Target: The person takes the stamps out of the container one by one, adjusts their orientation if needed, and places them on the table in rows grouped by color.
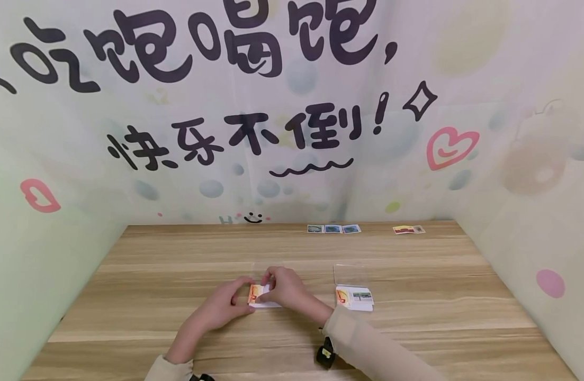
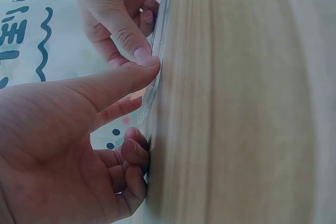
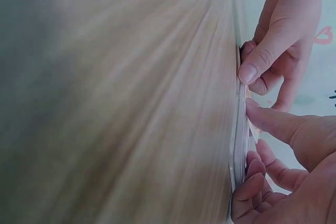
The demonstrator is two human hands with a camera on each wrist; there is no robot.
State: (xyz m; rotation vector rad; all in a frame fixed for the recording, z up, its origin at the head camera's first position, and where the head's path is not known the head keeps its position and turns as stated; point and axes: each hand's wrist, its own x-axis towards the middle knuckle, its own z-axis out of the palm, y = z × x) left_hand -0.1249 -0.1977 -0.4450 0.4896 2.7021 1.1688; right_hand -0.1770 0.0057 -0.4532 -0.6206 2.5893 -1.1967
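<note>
A stack of cards (image 1: 255,292) in a low clear case (image 3: 239,150) lies on a wood-grained table (image 1: 177,259), to the left of a second clear case (image 1: 350,274), as a person works over it with both hands. The left hand (image 1: 224,302), farther left of the second case, grips the stack's end, its thumb at the near edge and forefinger at the far edge, the other fingers curled. The right hand (image 1: 286,288), just left of the second case, sets its thumb on the stack and bends its fingers round the opposite end in a grip.

The second case stands with its lid raised over white-edged cards (image 1: 356,299), the top one printed in orange and green. Beyond it, near the printed backdrop (image 1: 292,196), lie three blue picture cards (image 1: 333,228); a red-and-yellow piece (image 1: 408,229) sits beyond it and to its right. A beige sleeve (image 1: 377,344) reaches in from its near side.
</note>
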